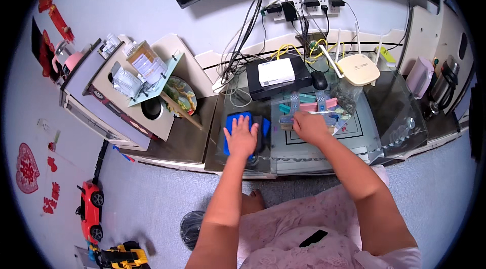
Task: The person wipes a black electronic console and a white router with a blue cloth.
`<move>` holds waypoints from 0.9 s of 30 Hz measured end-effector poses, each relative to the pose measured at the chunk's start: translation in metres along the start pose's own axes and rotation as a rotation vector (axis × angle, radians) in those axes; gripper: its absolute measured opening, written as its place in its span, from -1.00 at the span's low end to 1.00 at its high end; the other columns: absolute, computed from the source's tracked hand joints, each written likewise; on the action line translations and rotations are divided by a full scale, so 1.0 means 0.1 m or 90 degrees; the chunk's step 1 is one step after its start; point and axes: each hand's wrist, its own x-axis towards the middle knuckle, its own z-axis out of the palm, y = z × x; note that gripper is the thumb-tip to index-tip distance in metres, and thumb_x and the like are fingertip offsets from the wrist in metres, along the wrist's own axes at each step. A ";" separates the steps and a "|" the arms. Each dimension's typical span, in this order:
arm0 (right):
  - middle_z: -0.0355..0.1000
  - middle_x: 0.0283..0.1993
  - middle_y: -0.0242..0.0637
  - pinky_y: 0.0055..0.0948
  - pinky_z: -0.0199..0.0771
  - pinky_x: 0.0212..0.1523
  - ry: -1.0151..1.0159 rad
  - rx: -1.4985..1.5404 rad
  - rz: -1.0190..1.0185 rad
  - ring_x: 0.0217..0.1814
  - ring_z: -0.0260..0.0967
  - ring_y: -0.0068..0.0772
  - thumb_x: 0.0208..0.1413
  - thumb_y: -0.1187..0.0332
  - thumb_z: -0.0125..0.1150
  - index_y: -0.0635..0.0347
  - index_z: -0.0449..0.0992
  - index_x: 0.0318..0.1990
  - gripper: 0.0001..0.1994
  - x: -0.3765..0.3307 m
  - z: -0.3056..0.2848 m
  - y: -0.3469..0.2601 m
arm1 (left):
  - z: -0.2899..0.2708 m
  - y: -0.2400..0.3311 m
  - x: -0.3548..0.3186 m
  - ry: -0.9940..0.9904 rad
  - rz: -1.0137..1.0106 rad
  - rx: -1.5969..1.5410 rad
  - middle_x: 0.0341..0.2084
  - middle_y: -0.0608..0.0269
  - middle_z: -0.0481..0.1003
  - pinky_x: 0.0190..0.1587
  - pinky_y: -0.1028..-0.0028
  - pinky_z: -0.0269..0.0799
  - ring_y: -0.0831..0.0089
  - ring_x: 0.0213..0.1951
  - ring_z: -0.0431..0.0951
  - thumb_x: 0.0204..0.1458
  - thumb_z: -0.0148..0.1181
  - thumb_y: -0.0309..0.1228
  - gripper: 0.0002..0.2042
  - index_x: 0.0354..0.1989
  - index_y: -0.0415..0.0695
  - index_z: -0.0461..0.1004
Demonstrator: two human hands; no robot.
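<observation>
My left hand (pixel 241 137) lies flat with its fingers spread on a folded blue cloth (pixel 231 123). Beside that cloth is a dark grey folded piece (pixel 259 135) with a blue edge. Further right, my right hand (pixel 310 127) is closed, its fingers curled down at a small clear plastic container (pixel 287 119). What those fingers hold is hidden. Just beyond them lie teal strips (pixel 306 98) and a pink piece (pixel 331 103), close together on the glass-topped cabinet (pixel 298 165).
Behind my hands stand a black box with a white device (pixel 276 71) on it, a black mouse (pixel 319 80) and a white router (pixel 358 69) with antennas. Cables hang from the wall sockets. A pink kettle (pixel 420 77) is far right; a bin (pixel 192 228) stands on the floor.
</observation>
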 end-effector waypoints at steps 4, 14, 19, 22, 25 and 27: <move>0.52 -0.35 -0.11 -0.05 0.50 -0.29 -0.004 0.080 -0.002 -0.31 0.52 0.03 0.09 0.33 0.13 0.19 0.47 -0.36 -0.87 0.02 -0.02 0.03 | 0.08 -0.27 0.61 -0.006 -0.008 0.006 0.44 0.21 0.13 0.45 -0.14 -0.25 0.14 0.47 0.01 0.31 -0.27 0.10 -0.38 0.41 -0.02 0.20; 0.50 -0.40 -0.10 -0.02 0.43 -0.33 -0.026 0.206 0.086 -0.32 0.48 0.08 0.09 0.32 0.12 0.15 0.46 -0.39 -0.88 0.08 -0.05 0.12 | 0.25 -0.41 1.41 0.020 -0.018 0.034 0.42 0.30 0.17 0.44 -0.11 -0.11 0.16 0.46 0.06 0.35 -0.33 -0.05 -0.48 0.41 0.09 0.21; 0.49 -0.42 -0.08 -0.05 0.39 -0.35 -0.037 0.286 0.101 -0.34 0.46 0.09 0.12 0.28 0.09 0.18 0.46 -0.37 -0.84 0.12 0.01 0.21 | 0.22 -0.34 1.00 0.029 0.019 0.025 0.40 0.19 0.21 0.45 -0.03 -0.10 0.09 0.44 0.10 0.34 -0.31 -0.10 -0.49 0.38 0.00 0.25; 0.49 -0.42 -0.03 -0.09 0.38 -0.37 -0.025 0.376 0.129 -0.34 0.47 0.08 0.13 0.28 0.08 0.19 0.47 -0.36 -0.83 0.13 0.02 0.28 | 0.15 -0.19 0.56 0.032 0.058 0.001 0.39 0.16 0.21 0.44 -0.04 -0.10 0.08 0.44 0.10 0.35 -0.29 -0.11 -0.50 0.36 -0.03 0.27; 0.48 -0.44 -0.03 -0.13 0.37 -0.38 0.010 0.412 0.086 -0.38 0.46 0.03 0.13 0.29 0.09 0.20 0.49 -0.35 -0.83 0.14 0.12 0.42 | 0.10 -0.09 0.07 0.025 0.096 0.004 0.38 0.11 0.22 0.44 -0.04 -0.10 0.06 0.43 0.10 0.34 -0.24 -0.13 -0.51 0.35 -0.05 0.29; 0.48 -0.45 -0.04 -0.15 0.37 -0.38 0.013 0.441 0.080 -0.41 0.45 -0.01 0.12 0.31 0.10 0.21 0.49 -0.35 -0.84 0.14 0.11 0.40 | 0.05 -0.06 -0.29 0.037 0.102 -0.001 0.38 0.11 0.23 0.44 -0.02 -0.09 0.08 0.43 0.11 0.34 -0.23 -0.14 -0.52 0.35 -0.05 0.30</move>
